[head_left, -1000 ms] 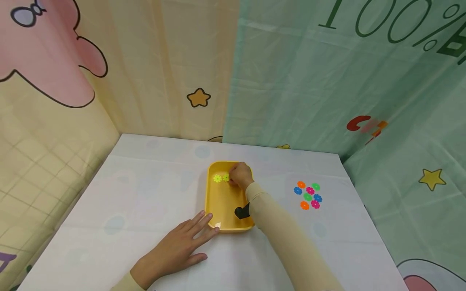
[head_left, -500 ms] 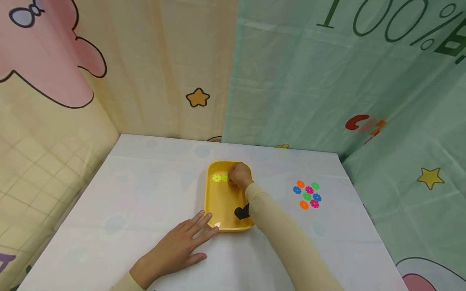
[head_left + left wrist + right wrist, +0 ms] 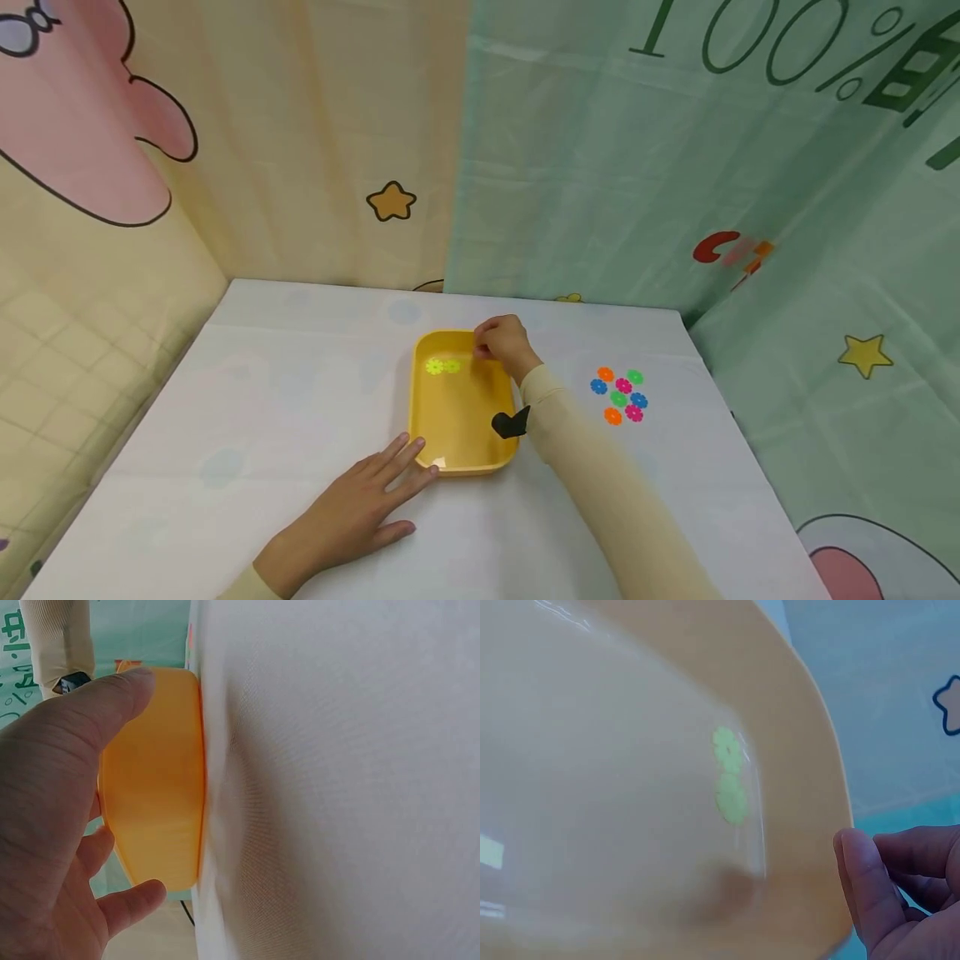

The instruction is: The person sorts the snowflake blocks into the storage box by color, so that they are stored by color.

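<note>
A yellow rectangular tray (image 3: pixel 465 417) lies on the white-covered table. Inside its far left part are two yellow flower-shaped pieces (image 3: pixel 443 367), side by side; the right wrist view shows both flower pieces (image 3: pixel 729 776) on the tray floor. Over the far right corner of the rim is my right hand (image 3: pixel 505 343), fingers bent and nothing visible between them. Its thumb (image 3: pixel 864 874) appears beside the rim in the right wrist view. My left hand (image 3: pixel 352 508) rests at the near left corner, fingers spread and extended, fingertips on the tray edge.
Several flower pieces (image 3: pixel 618 398) in orange, blue, pink and green lie grouped on the table right of the tray. A dark device (image 3: pixel 510 423) sits at my right wrist above the tray. Printed curtains (image 3: pixel 337 150) stand behind the table.
My right hand has lifted from beside the two yellow flower pieces and moved back toward the far right rim, uncovering the right-hand piece. The left hand stays at the tray. The view has shifted slightly.
</note>
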Action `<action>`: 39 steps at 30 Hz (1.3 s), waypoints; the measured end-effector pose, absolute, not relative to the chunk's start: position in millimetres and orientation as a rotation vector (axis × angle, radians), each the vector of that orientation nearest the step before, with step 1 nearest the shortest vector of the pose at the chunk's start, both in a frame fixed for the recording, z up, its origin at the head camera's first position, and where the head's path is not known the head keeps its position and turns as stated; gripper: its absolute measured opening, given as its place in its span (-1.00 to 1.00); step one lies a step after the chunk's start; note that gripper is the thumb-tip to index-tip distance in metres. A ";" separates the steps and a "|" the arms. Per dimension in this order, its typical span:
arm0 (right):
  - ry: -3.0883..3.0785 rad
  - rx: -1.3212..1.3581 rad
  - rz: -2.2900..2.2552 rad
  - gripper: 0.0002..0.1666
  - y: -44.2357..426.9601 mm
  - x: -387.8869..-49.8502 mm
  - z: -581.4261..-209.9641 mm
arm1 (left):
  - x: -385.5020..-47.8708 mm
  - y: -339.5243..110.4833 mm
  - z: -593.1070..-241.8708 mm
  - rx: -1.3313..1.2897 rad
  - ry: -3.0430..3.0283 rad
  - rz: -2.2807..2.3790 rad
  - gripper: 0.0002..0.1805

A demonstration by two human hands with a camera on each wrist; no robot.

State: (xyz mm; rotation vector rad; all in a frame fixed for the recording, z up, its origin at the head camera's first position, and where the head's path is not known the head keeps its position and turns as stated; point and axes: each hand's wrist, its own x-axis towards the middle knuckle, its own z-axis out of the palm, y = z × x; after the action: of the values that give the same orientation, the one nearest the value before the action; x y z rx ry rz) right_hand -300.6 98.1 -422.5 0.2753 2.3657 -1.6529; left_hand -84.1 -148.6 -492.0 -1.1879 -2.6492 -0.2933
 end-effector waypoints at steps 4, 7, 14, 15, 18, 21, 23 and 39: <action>2.310 0.323 -1.714 -0.74 125.1 -306.5 -418.7 | -84.4 -149.0 -492.6 -1.192 -2.629 -0.291 -0.08; 2.277 0.393 -1.740 -0.67 151.7 -310.9 -417.4 | -84.8 -149.2 -492.6 -1.197 -2.611 -0.282 -0.08; 2.231 0.499 -1.814 -0.63 227.1 -307.6 -413.9 | -83.6 -154.5 -491.5 -1.209 -2.575 -0.267 -0.06; 2.231 0.504 -1.822 -0.62 239.4 -306.7 -413.8 | -83.7 -154.7 -491.1 -1.208 -2.574 -0.272 -0.06; 2.237 0.532 -1.832 -0.58 275.9 -303.0 -413.9 | -84.5 -154.8 -491.0 -1.209 -2.565 -0.276 -0.07; 2.264 0.598 -1.808 -0.50 305.2 -297.4 -415.8 | -84.9 -154.5 -491.1 -1.204 -2.561 -0.274 -0.08; 2.281 0.668 -1.791 -0.48 321.3 -293.1 -418.8 | -84.7 -154.4 -491.2 -1.201 -2.564 -0.271 -0.09; 2.421 0.818 -1.413 -0.52 379.7 -271.5 -450.2 | -86.8 -149.4 -494.0 -1.199 -2.559 -0.271 -0.08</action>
State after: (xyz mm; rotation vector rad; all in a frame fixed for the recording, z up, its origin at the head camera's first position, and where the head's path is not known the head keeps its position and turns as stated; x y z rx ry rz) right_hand -271.5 379.7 -450.2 0.8178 2.4212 -1.4128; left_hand -86.8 -149.4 -494.0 -1.1986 -2.5590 -0.2709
